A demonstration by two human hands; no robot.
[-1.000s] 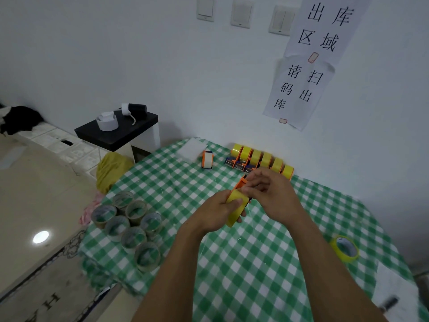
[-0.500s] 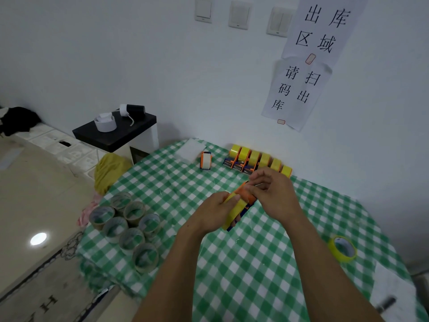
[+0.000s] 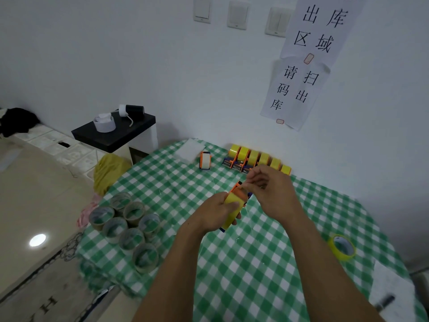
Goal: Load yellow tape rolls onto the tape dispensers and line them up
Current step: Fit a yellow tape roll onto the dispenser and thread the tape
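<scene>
Dispenser (image 3: 232, 202) sits half hidden in curled grip of left hand (image 3: 214, 213); right hand (image 3: 275, 194) pinches at its orange top.

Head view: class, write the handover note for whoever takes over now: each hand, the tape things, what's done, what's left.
Left hand grips a dispenser carrying a yellow roll, above the table.
Right hand pinches at its orange top; tape end not discernible.
Done: six loaded dispensers in a row by the wall.
Left: finish this one, add it to the row.
A spare yellow roll lies far right; a lone dispenser stands left of the row.
</scene>
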